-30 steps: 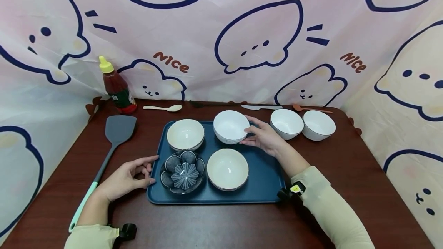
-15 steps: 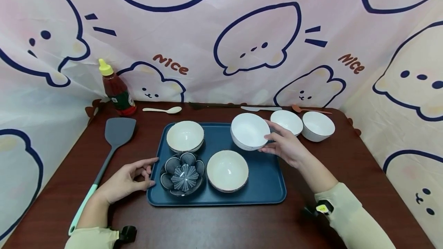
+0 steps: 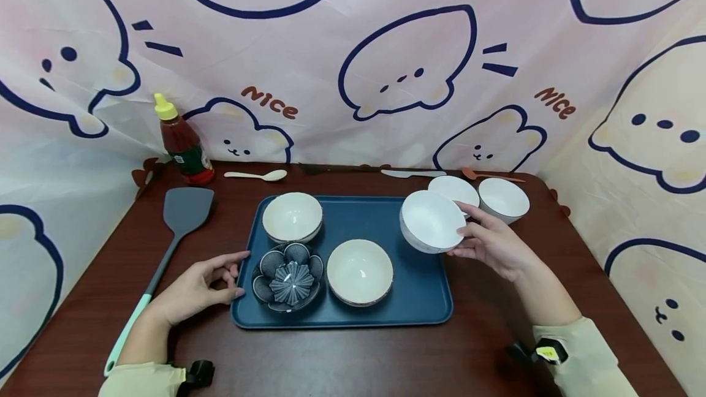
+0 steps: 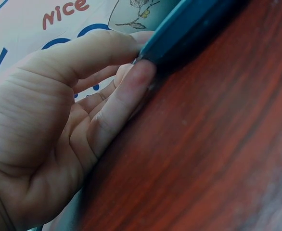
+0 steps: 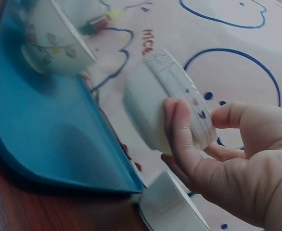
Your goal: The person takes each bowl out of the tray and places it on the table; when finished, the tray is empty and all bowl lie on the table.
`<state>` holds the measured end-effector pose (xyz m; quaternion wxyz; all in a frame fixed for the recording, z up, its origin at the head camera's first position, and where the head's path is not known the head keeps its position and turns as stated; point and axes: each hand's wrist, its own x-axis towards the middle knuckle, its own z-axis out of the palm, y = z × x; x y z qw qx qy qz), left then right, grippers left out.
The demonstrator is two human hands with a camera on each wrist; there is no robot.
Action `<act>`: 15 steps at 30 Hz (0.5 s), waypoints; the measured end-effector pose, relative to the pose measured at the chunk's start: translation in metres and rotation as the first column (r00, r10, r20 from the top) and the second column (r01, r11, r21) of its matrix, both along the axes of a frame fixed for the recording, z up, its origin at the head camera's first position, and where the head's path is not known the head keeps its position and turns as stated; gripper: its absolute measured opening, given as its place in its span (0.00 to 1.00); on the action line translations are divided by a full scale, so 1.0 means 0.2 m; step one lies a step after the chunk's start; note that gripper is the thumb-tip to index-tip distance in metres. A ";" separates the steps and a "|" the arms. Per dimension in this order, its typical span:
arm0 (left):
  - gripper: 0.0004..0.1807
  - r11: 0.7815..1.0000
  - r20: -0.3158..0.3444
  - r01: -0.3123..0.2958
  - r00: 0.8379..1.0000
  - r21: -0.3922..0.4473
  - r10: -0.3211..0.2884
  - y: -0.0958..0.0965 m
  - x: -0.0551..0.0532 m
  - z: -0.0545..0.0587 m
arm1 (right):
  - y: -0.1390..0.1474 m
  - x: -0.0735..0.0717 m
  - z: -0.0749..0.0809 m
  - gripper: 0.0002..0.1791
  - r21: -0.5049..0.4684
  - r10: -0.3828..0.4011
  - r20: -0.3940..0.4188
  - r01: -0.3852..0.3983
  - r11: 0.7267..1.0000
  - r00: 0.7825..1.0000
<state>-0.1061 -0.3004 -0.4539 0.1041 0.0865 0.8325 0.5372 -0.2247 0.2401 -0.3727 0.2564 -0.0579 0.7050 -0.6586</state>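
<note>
My right hand (image 3: 491,241) grips a white bowl (image 3: 430,222) by its right side, holding it raised over the right edge of the blue tray (image 3: 419,299). In the right wrist view, fingers support the bowl's patterned outer wall (image 5: 153,96), with the thumb near the rim. My left hand (image 3: 198,287) touches the tray's left edge with fingertip and thumb tip set apart. On the tray stand a cream bowl (image 3: 292,216) at back left, a dark petal-shaped bowl (image 3: 290,277) at front left and another cream bowl (image 3: 360,272) near the middle.
Two white bowls (image 3: 453,192) (image 3: 504,198) stand behind the right hand. Along the back lie a cream spoon (image 3: 256,175), a knife (image 3: 413,173) and a reddish-brown spoon (image 3: 491,175). A red sauce bottle (image 3: 186,146) stands at back left, near a grey-headed spatula (image 3: 187,210).
My right hand has lifted the white bowl off the tray's back part and carried it rightward to the tray's right edge. The left hand stays at the tray's left edge.
</note>
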 end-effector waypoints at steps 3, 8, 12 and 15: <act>0.36 1.000 0.002 0.002 1.000 -0.009 -0.002 0.00 -0.01 -0.01 | 0.06 0.02 -0.01 0.36 0.010 0.035 -0.024 -0.035 0.999 0.999; 0.36 1.000 0.005 -0.001 1.000 -0.017 0.001 -0.01 -0.01 -0.01 | 0.12 0.02 -0.01 0.34 -0.018 0.106 -0.025 -0.107 0.994 0.994; 0.36 1.000 0.005 0.009 1.000 -0.016 -0.009 -0.01 -0.02 -0.01 | 0.17 0.00 0.00 0.33 -0.023 0.128 -0.014 -0.128 0.991 0.992; 0.36 0.999 -0.002 0.008 1.000 -0.031 -0.008 -0.01 -0.02 -0.02 | 0.23 -0.02 -0.01 0.32 -0.043 0.152 -0.017 -0.152 0.987 0.988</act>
